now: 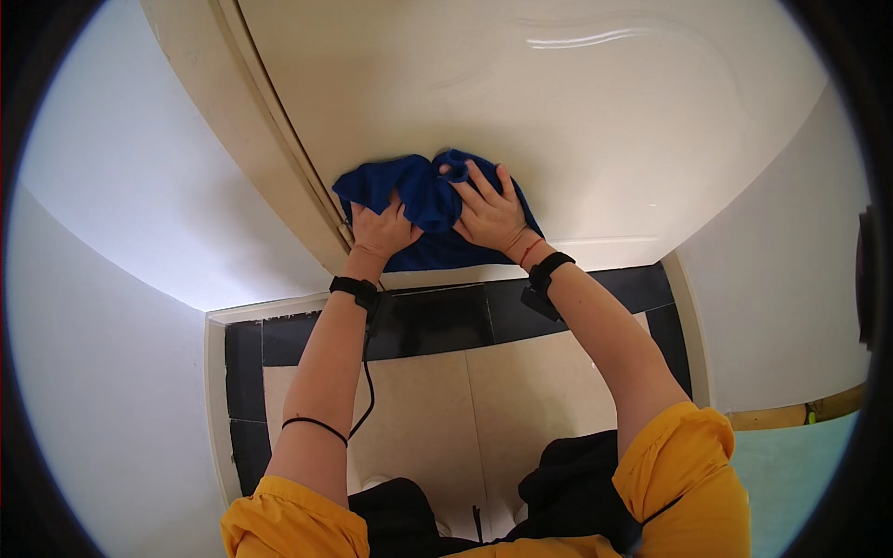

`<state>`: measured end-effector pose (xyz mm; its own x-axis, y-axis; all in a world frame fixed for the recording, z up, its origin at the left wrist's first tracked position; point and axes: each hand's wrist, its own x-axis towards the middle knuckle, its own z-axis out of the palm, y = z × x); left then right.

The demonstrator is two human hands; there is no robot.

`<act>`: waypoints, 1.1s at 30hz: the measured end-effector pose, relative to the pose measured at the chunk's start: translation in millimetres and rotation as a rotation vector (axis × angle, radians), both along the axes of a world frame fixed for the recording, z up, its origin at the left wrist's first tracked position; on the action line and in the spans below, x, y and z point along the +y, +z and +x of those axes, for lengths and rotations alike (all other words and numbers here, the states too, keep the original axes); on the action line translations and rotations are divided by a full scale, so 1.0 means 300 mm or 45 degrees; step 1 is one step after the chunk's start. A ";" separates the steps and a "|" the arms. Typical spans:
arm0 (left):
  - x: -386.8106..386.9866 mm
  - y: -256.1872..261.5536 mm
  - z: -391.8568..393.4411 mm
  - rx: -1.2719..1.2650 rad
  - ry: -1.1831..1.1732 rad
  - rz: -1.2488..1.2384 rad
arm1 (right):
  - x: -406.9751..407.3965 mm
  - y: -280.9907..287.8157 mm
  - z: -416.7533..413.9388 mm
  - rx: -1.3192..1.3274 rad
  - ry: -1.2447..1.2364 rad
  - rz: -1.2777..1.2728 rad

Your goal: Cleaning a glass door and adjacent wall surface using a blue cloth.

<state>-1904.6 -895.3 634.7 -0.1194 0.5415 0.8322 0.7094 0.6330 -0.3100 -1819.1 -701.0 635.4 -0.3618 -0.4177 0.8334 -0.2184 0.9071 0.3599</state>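
A dark blue cloth (446, 250) lies bunched against the lower part of a cream door (593, 139), near its hinged left edge. My left hand (382, 227) grips the cloth's left part, its fingertips hidden under a fold. To its right, my right hand (492, 209) has its fingers spread over the cloth, with a fold of it around the index finger; whether these fingers grip or only press cannot be told. Both wrists wear black bands with small devices, and a black cable runs along the left forearm.
A door frame (279, 139) with a hinge (345, 234) stands left of the door. White walls (125, 174) flank both sides. Below are black border tiles (432, 314) and beige floor tiles (418, 397). A pale green surface (788, 474) is at the lower right.
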 end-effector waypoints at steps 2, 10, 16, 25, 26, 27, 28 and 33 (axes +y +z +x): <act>-0.002 -0.005 -0.002 0.002 -0.003 0.009 | -0.002 0.000 0.000 0.004 0.003 -0.003; -0.005 -0.018 -0.009 -0.011 -0.008 0.000 | -0.001 0.004 0.004 -0.011 0.006 0.015; -0.005 -0.016 -0.006 0.014 0.002 -0.013 | -0.002 0.001 0.007 -0.027 0.016 0.010; -0.011 -0.023 -0.008 0.013 0.018 -0.028 | -0.004 0.001 0.006 -0.034 0.021 0.017; -0.011 -0.024 -0.009 0.013 0.019 -0.029 | -0.005 0.000 0.007 -0.034 0.022 0.017; -0.010 -0.024 -0.009 0.022 0.012 -0.019 | -0.004 0.000 0.009 -0.043 0.018 0.020; -0.009 -0.024 -0.009 0.031 0.004 -0.009 | -0.004 0.001 0.010 -0.052 0.013 0.024; -0.006 -0.016 -0.003 0.021 0.002 -0.004 | -0.004 0.001 0.013 -0.071 0.013 0.031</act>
